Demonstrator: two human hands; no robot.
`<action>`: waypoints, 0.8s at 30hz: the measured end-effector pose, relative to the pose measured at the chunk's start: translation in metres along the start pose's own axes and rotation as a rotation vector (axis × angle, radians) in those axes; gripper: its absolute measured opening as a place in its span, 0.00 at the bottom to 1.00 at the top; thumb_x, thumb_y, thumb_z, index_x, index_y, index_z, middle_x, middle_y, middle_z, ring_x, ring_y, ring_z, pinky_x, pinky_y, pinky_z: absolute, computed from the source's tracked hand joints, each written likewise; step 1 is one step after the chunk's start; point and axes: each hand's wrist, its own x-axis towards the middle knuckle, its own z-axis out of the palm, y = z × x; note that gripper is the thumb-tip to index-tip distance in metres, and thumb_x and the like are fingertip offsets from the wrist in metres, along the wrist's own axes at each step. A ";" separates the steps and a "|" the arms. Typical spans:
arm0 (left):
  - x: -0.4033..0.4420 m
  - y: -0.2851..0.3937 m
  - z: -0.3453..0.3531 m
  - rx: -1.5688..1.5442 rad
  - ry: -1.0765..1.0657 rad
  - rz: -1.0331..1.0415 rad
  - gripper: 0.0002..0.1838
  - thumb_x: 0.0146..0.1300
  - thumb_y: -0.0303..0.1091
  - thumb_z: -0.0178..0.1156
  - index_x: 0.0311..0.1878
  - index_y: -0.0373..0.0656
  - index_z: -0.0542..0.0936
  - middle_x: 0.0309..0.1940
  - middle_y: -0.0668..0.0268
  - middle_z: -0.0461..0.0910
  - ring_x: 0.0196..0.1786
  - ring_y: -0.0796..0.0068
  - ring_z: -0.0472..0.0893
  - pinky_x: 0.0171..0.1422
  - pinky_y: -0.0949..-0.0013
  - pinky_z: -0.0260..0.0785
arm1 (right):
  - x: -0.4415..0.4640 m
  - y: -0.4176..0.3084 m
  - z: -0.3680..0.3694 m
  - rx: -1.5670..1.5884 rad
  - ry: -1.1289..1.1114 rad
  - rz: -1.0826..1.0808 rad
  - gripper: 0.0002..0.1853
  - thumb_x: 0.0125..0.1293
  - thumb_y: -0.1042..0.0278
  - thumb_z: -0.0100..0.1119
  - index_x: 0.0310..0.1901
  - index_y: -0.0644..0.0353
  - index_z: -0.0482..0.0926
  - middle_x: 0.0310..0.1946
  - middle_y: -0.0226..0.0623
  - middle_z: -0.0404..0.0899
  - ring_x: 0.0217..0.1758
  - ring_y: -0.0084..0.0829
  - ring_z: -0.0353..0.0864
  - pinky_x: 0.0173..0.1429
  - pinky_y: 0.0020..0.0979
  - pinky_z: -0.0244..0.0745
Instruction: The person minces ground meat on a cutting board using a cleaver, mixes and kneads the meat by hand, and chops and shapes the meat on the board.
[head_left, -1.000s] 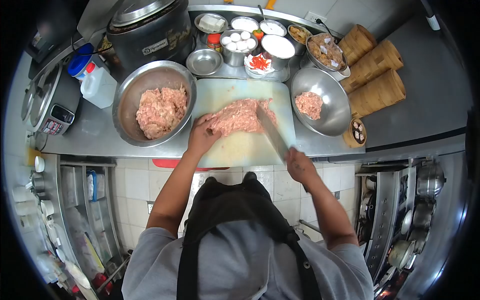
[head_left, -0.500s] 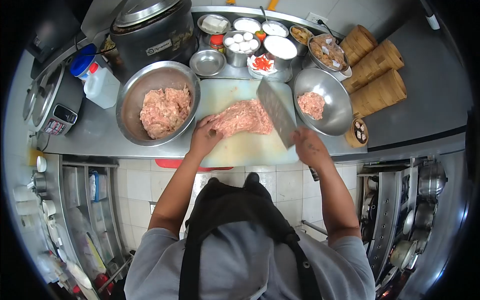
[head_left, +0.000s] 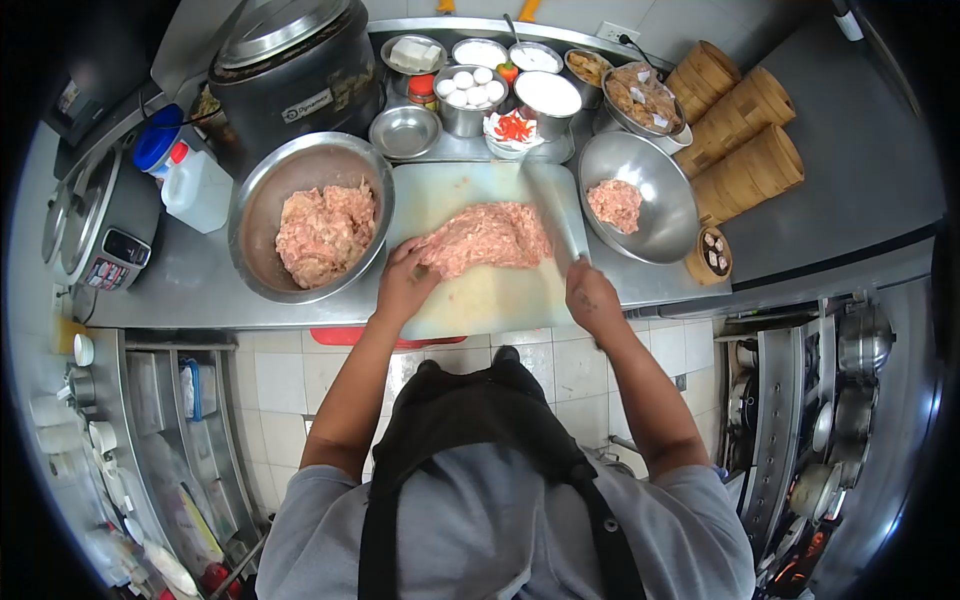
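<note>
Ground meat point(head_left: 485, 238) lies in a long mound on a pale cutting board point(head_left: 480, 305). My left hand point(head_left: 405, 283) touches the mound's left end, its fingers partly on the meat; whether they grip any is unclear. My right hand point(head_left: 592, 292) is closed on the handle of a cleaver point(head_left: 555, 215), whose blade is motion-blurred at the mound's right end. To the left, a large steel bowl point(head_left: 255, 220) holds a big heap of meat point(head_left: 325, 235). To the right, another steel bowl point(head_left: 665, 205) has a smaller lump of meat point(head_left: 615, 204).
Behind the board stand a pot of eggs point(head_left: 470, 88), containers of white contents point(head_left: 548, 93), a bowl of red slices point(head_left: 512, 130) and an empty metal dish point(head_left: 405, 132). Bamboo steamers point(head_left: 750, 175) are at right; a black cooker point(head_left: 290, 90) and white jug point(head_left: 197, 190) at left.
The cleaver first swung right, clear of the meat, and is now near the mound's right end. My left hand stays at the left end. The whole view has shifted slightly.
</note>
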 end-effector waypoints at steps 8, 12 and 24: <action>0.002 -0.012 0.002 0.008 0.007 0.016 0.26 0.54 0.36 0.72 0.57 0.41 0.81 0.63 0.58 0.74 0.63 0.60 0.74 0.64 0.66 0.69 | -0.010 -0.021 -0.025 0.101 0.209 0.003 0.14 0.73 0.64 0.46 0.39 0.69 0.74 0.32 0.64 0.79 0.41 0.62 0.80 0.44 0.51 0.74; 0.005 -0.008 -0.004 -0.041 -0.038 0.010 0.26 0.55 0.35 0.71 0.57 0.39 0.81 0.63 0.58 0.74 0.64 0.61 0.74 0.65 0.66 0.68 | -0.005 0.013 -0.035 -0.068 -0.124 -0.069 0.15 0.74 0.63 0.46 0.41 0.70 0.75 0.34 0.66 0.79 0.40 0.64 0.80 0.45 0.51 0.74; -0.005 -0.020 -0.003 0.038 0.001 0.095 0.25 0.54 0.33 0.70 0.56 0.38 0.81 0.63 0.57 0.74 0.64 0.59 0.74 0.67 0.64 0.67 | -0.018 -0.041 -0.074 -0.092 -0.069 -0.076 0.15 0.73 0.62 0.47 0.47 0.68 0.74 0.33 0.63 0.81 0.41 0.63 0.81 0.44 0.52 0.75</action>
